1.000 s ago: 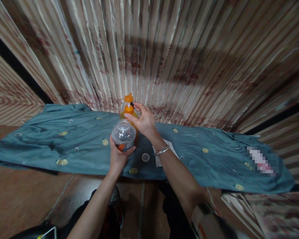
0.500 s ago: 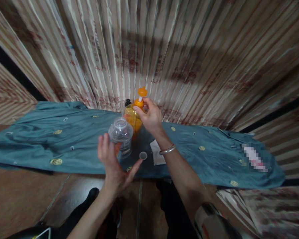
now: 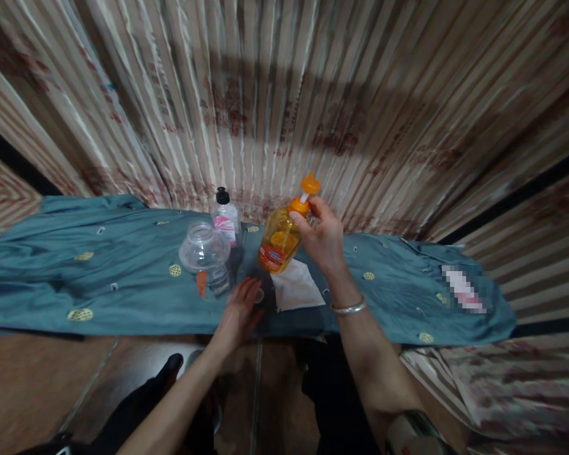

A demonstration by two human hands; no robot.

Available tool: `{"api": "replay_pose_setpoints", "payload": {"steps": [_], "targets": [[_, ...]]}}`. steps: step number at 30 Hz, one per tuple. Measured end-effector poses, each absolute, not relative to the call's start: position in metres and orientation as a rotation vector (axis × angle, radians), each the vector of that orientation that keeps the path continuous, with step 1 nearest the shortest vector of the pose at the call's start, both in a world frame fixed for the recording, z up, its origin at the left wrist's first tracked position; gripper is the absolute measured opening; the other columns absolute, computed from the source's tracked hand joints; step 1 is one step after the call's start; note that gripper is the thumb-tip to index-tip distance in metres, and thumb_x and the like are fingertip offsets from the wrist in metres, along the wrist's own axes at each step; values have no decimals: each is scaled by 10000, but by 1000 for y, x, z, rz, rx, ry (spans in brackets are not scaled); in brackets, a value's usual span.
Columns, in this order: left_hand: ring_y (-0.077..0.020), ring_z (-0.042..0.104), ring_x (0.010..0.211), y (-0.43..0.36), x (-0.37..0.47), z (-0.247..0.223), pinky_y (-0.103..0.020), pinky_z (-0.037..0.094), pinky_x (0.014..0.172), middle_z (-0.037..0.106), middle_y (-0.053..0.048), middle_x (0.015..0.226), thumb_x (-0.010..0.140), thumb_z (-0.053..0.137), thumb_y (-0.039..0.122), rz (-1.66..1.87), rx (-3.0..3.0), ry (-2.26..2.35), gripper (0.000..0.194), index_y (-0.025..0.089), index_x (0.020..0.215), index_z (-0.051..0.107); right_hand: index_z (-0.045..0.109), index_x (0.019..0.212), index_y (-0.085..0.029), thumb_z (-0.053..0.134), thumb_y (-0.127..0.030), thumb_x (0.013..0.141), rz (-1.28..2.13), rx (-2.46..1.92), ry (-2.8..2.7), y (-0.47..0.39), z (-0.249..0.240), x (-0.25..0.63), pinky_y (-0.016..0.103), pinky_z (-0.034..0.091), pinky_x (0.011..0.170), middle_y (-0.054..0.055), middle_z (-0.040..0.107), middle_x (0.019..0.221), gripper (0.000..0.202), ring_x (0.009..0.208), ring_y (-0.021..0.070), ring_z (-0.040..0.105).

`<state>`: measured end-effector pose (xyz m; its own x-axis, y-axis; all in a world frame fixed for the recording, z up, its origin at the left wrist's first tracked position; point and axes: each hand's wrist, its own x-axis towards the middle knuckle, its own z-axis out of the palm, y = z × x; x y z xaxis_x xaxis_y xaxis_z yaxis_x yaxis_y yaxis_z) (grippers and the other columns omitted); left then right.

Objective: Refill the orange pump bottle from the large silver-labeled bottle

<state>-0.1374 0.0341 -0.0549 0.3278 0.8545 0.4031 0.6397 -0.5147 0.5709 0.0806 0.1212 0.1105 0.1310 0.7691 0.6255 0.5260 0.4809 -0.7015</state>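
My right hand (image 3: 323, 235) grips the orange neck of a pump bottle (image 3: 279, 241) with yellow see-through walls and an orange pump head. The bottle leans, its base over the edge of a white cloth (image 3: 298, 285). Low over the covered surface, my left hand (image 3: 241, 311) has its fingers stretched out, right beside a small round translucent cap (image 3: 259, 295) that they partly hide. Left of that hand stands a clear wide-bodied jar (image 3: 203, 253) with an uncovered mouth and an orange label piece. Behind the jar is a clear bottle (image 3: 226, 222) with a black top and pink label.
A teal patterned cloth (image 3: 123, 278) covers the long narrow surface. Striped curtains (image 3: 265, 95) hang close behind it. A blurred-out pinkish-white item (image 3: 463, 289) lies at the right end, and tiled floor (image 3: 38, 379) shows in front.
My right hand has brought the pump bottle right and nearer, tilting it and uncovering the black-topped bottle. My left hand has moved from beside the jar to the small cap.
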Motion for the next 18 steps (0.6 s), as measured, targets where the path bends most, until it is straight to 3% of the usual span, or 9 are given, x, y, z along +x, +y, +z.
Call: {"api": "replay_pose_setpoints", "payload": {"steps": [4,8,13,16,18], "targets": [[-350,747,1169,45,-143,-66,-534,630,1020,791,-159,1225,827,619,132,902,2231,1414,410,212,1209,741,713,1174,-277,724,-402,913,269,-1177,-1541,119,109,91,502,557,1073,60,778,1158,290,1094,280,721],[-362,758,1030,54,-151,-53,-526,646,931,793,-143,1064,823,637,197,904,2177,1464,294,229,1087,763,718,1162,-266,749,-408,903,257,-1176,-1531,116,115,110,485,566,1052,62,783,1143,297,1079,275,732],[-362,727,1155,49,-128,-30,-558,603,1026,749,-150,1221,909,666,304,970,2164,1337,376,219,1271,723,720,1172,-273,784,-477,909,265,-1120,-1518,116,121,136,443,575,1046,42,793,1141,339,1080,249,734],[-289,748,1083,39,-67,-34,-463,642,957,762,-105,1178,860,756,216,887,2195,1109,376,239,1235,743,718,1185,-266,799,-535,902,287,-1078,-1511,119,123,145,441,578,1055,39,790,1146,399,1103,248,733],[-281,735,1111,37,-15,-43,-468,635,977,762,-114,1180,873,802,225,819,2220,988,339,220,1208,749,717,1195,-269,803,-554,901,304,-1064,-1510,121,124,148,457,575,1074,43,788,1158,419,1123,254,730]]}}
